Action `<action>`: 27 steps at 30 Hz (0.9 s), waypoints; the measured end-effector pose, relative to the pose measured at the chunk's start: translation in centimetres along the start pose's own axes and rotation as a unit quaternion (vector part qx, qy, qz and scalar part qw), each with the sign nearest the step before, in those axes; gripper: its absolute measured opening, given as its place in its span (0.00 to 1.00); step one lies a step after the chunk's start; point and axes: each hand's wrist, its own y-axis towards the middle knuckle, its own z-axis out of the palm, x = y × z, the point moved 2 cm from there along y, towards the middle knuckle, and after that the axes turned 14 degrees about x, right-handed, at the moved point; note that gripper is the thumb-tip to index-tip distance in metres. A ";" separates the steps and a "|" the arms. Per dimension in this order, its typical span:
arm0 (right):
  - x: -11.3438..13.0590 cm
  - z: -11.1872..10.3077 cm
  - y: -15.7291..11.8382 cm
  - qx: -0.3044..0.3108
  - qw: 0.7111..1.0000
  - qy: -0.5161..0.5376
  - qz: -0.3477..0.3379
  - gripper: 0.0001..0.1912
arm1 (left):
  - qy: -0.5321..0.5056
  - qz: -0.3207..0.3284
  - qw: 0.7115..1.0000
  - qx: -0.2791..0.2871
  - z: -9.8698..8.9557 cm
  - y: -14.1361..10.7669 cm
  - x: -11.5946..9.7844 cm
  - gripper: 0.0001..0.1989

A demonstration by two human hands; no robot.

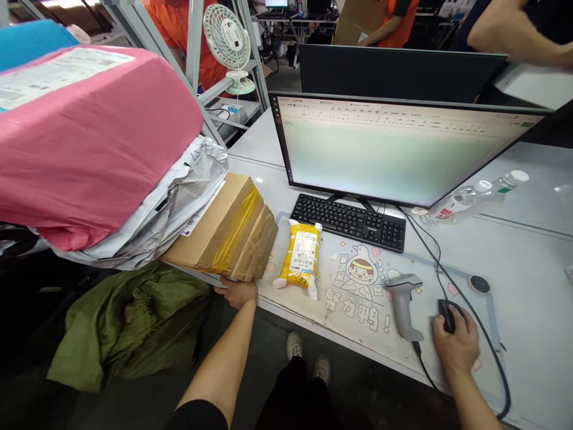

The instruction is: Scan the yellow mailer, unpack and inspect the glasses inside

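Note:
My left hand [239, 292] is at the near lower edge of a taped cardboard box [228, 227], gripping it from below. Part of the fingers is hidden by the box, which overhangs the desk's front edge. On the right, my right hand [459, 343] rests over a black computer mouse [447, 315], its fingers curled round it. Between the hands lie a yellow parcel [304, 254] with a white label and white taped ends, and a grey barcode scanner [403, 304] with a black cable. The parcel touches neither hand.
A large pink parcel [102, 131] and grey plastic bags [179, 197] are stacked at left, above green cloth [129, 328]. A monitor [394, 149] stands behind a keyboard [349, 221], with plastic bottles [461, 200] to its right. A fan [228, 39] and other people are farther back.

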 end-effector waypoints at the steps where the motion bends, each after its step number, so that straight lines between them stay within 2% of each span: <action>1: 0.0 0.0 0.0 0.002 1.000 0.001 -0.001 0.28 | -0.002 -0.002 1.000 0.000 0.0 0.0 -0.1 0.41; 27: 0.3 -0.2 0.1 0.002 1.000 0.001 0.020 0.26 | 0.000 -0.008 1.000 -0.002 0.0 -0.1 -0.2 0.40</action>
